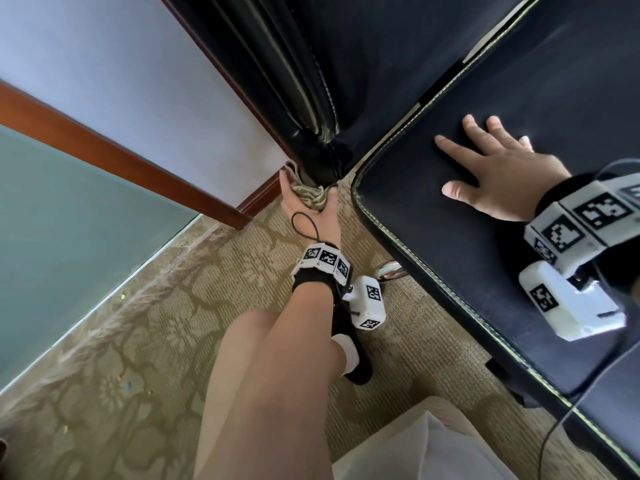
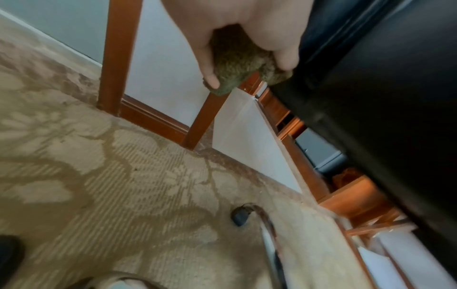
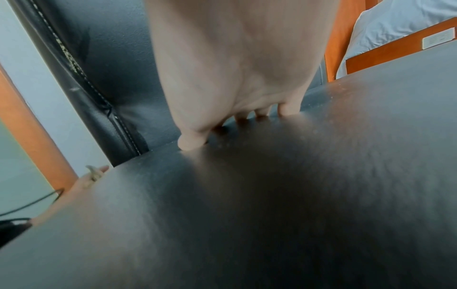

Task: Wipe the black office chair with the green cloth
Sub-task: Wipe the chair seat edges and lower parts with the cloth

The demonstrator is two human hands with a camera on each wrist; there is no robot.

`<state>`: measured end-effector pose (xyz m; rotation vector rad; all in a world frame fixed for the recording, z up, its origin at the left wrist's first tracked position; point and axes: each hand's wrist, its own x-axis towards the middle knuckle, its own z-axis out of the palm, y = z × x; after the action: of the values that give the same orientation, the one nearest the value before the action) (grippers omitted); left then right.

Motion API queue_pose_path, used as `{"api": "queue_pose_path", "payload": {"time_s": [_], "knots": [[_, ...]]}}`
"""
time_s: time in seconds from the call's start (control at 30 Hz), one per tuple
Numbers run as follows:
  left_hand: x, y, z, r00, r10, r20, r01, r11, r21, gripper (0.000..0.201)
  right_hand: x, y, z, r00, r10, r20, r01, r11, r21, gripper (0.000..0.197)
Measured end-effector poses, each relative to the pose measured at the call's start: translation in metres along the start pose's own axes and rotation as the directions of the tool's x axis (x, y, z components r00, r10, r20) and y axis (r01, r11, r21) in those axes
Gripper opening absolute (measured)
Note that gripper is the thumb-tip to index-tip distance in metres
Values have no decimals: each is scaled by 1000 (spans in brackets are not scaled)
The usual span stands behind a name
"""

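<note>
The black office chair (image 1: 450,220) fills the upper right of the head view, its seat edged with pale stitching and its backrest (image 1: 363,64) rising behind. My left hand (image 1: 306,195) grips the bunched green cloth (image 1: 311,197) against the lower corner of the backrest, below seat level. In the left wrist view the cloth (image 2: 237,68) sits between thumb and fingers, pressed to the dark chair (image 2: 371,97). My right hand (image 1: 491,171) rests flat on the seat with fingers spread. In the right wrist view the right hand's fingertips (image 3: 190,143) press on the seat (image 3: 272,195).
Patterned beige carpet (image 1: 173,341) covers the floor. A wall with red-brown wooden trim (image 1: 121,157) and skirting stands close behind the chair. A chrome chair leg with a castor (image 2: 239,217) lies on the carpet. My own leg and black shoe (image 1: 356,368) stand beside the seat.
</note>
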<state>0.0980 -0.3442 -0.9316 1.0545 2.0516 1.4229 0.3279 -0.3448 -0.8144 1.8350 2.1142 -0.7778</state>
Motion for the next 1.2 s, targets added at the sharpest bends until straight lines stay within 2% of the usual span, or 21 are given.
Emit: {"api": "queue_pose_path", "payload": {"time_s": [0.2, 0.27, 0.47, 0.67, 0.77, 1.2], "knots": [[-10, 19, -4, 992, 98, -79, -106, 989, -105, 82, 1, 1, 2, 1000, -10, -6, 10, 1000, 9, 63], [-11, 24, -1, 990, 107, -90, -115, 990, -86, 80, 1, 2, 2, 1000, -13, -13, 13, 1000, 9, 63], [-6, 35, 12, 992, 97, -85, -98, 995, -5, 76, 5, 3, 5, 1000, -14, -11, 14, 1000, 9, 64], [-12, 34, 6, 998, 39, -52, -43, 997, -67, 77, 5, 4, 6, 1000, -13, -7, 14, 1000, 8, 63], [-21, 34, 1, 996, 65, -56, -66, 997, -31, 80, 4, 4, 5, 1000, -15, -10, 15, 1000, 12, 63], [-12, 36, 10, 991, 123, -57, -116, 986, 120, 71, 3, 4, 6, 1000, -18, -26, 18, 1000, 10, 62]]}}
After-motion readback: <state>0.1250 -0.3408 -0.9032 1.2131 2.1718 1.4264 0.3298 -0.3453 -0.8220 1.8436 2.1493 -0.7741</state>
